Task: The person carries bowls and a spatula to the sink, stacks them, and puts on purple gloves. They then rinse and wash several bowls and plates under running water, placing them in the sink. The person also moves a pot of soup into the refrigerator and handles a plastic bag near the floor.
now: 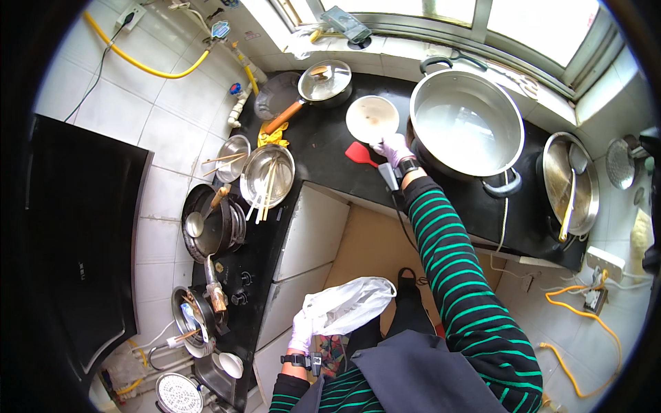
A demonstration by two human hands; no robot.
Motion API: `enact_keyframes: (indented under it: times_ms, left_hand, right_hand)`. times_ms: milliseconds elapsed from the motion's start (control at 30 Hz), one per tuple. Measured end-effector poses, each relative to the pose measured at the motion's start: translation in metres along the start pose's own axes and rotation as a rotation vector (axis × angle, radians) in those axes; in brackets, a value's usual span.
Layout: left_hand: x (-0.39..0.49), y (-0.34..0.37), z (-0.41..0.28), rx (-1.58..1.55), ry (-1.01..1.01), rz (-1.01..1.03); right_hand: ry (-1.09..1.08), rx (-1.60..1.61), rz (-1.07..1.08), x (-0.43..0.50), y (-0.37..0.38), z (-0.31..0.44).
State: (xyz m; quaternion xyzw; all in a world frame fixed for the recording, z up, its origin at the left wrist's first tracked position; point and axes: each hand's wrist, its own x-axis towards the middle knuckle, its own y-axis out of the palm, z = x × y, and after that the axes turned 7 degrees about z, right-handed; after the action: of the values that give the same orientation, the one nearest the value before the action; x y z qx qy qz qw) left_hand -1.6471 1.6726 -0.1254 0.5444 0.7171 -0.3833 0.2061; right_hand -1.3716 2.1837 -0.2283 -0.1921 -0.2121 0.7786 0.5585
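Note:
My left hand (301,330), in a thin pale glove, grips a white translucent plastic bag (353,305) in front of my body; the bag's mouth gapes. My right hand (394,149), gloved too, reaches over the black counter, its fingers closed at the near rim of a round white bowl (373,117). Some pale brownish residue shows inside the bowl. Just beside these fingers lies a red spatula (360,154), its handle end hidden near my hand. To the right of the bowl stands a large two-handled metal pot (465,124) with cloudy liquid in it.
A lidded pan (324,82) with a wooden handle stands at the back. Steel bowls (267,175) with chopsticks and a black wok (204,222) line the left counter. A wide pan (570,186) holding a ladle sits far right. A cord (504,211) hangs over the counter edge.

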Motion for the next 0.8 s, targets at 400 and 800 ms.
enact_keyframes:
  times_ms: [400, 800]
  left_hand:
    - [0.119, 0.061, -0.02, 0.253, 0.653, 0.35]
    - [0.023, 0.177, -0.082, 0.218, 0.579, 1.153]
  right_hand:
    - [0.408, 0.899, 0.1, -0.358, 0.001, 0.088]
    - [0.662, 0.7, 0.278, -0.567, 0.028, 0.01]
